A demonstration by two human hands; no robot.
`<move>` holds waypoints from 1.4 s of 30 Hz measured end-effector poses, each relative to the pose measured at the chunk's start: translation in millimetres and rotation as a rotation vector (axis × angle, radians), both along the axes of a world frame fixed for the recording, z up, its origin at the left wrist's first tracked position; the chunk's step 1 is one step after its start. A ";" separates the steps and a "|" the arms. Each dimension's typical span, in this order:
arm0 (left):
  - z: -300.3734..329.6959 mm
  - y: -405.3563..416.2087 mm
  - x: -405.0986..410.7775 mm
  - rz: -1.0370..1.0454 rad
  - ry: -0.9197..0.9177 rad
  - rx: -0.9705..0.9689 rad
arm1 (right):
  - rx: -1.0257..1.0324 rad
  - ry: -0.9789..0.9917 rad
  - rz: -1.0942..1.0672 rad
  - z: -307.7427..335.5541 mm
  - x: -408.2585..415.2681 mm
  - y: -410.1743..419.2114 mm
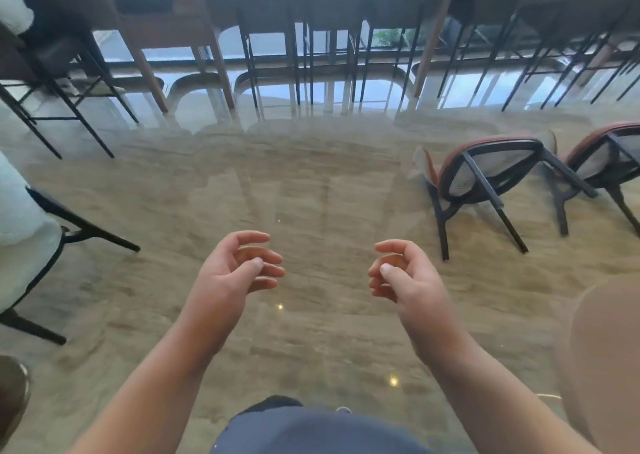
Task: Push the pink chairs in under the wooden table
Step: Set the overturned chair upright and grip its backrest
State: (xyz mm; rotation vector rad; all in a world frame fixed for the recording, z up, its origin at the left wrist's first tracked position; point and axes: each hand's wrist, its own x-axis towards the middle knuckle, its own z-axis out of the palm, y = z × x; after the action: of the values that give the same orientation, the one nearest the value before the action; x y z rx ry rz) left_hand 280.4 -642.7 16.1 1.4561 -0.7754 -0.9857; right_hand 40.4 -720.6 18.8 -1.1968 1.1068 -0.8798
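Both my hands are held out in front of me over the glossy beige floor, palms facing each other and fingers loosely curled, holding nothing. My left hand [239,266] is left of centre and my right hand [401,273] is right of centre. Two pinkish-red chairs with black legs stand to the right: one chair [485,173] about an arm's length beyond my right hand, and a second chair [609,155] at the right edge. A wooden table [173,30] with slanted brown legs runs along the far side. A pink rounded surface [602,367] fills the lower right corner, too close to identify.
Several dark chairs with thin black metal legs [301,58] are tucked under the far tables. A white upholstered chair [24,225] with black legs stands at the left edge, another dark-legged chair [62,82] behind it. The polished floor reflects windows.
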 end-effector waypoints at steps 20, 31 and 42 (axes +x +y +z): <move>-14.6 -391.6 178.7 -0.059 0.057 0.003 | -0.063 0.032 -0.016 -2.8 187.8 -373.2; -14.3 -641.7 180.8 -0.188 0.036 0.028 | -0.046 -0.011 -0.190 -18.1 173.9 -581.4; -3.5 -918.3 135.0 -0.259 -0.005 0.035 | -0.004 0.015 -0.214 -10.4 130.0 -848.4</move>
State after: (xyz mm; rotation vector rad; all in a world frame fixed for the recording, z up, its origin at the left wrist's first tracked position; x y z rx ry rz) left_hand 415.4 -1561.0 12.7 1.4121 -0.9717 -1.1961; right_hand 170.4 -1569.0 8.4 -1.1036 1.2624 -1.0372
